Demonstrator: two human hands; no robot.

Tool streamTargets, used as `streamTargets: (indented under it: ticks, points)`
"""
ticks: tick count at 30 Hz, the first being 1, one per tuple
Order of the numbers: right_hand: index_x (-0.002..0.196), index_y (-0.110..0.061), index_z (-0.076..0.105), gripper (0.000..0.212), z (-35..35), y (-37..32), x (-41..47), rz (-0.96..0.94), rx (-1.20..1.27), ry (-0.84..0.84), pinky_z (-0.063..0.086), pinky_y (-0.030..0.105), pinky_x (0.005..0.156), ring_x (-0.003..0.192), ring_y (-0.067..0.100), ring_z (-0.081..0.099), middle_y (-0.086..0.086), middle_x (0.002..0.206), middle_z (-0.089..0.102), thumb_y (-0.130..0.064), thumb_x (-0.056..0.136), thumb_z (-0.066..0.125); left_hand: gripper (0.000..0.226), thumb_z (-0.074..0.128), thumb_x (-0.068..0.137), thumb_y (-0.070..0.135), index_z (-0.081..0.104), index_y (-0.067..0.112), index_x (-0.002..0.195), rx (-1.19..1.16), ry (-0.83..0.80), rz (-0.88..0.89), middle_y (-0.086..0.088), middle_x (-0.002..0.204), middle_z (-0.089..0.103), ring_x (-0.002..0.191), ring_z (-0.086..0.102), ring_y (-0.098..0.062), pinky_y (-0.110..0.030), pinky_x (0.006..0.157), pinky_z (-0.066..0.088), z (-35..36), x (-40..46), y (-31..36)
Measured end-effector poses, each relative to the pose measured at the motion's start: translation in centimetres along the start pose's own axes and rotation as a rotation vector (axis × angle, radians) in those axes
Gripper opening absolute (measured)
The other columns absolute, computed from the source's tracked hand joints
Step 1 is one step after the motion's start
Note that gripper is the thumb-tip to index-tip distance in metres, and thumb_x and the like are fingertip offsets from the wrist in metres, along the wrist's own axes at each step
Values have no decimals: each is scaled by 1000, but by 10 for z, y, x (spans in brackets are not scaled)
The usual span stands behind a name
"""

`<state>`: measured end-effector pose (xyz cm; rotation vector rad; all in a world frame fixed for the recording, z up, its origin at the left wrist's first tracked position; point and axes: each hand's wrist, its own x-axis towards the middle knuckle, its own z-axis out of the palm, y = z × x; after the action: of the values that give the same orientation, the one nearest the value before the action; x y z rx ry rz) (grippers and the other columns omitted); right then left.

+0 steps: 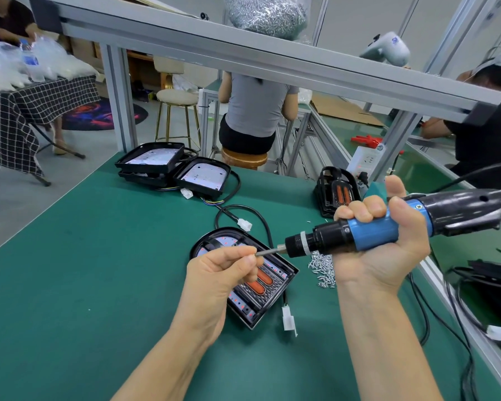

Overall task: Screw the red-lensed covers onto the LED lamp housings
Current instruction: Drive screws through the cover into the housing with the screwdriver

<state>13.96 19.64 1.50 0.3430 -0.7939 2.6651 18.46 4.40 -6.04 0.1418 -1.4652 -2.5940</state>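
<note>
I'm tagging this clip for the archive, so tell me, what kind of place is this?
Most likely a small assembly workshop. The right hand grips a corded electric screwdriver over a lamp housing on a green bench mat, with loose screws beside it and other workers seated at benches.

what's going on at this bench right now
A person is fitting red-lensed covers to LED lamps. The right hand grips a blue electric screwdriver held sideways, while the left hand pinches at its bit tip, just above a covered lamp on the green mat. Loose screws lie beside it.
</note>
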Motion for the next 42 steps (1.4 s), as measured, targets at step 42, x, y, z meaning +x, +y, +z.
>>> streamTargets:
  ticks: [42]
  points:
    - [96, -12, 59, 29, -18, 83, 52, 5, -268, -30, 43, 26, 54, 46, 15, 46, 1, 53, 47, 0, 70, 55, 76, 61, 62, 79, 63, 13, 98, 1384, 291, -116, -1, 113, 60, 117, 40, -23, -43, 101, 30, -65, 84, -22]
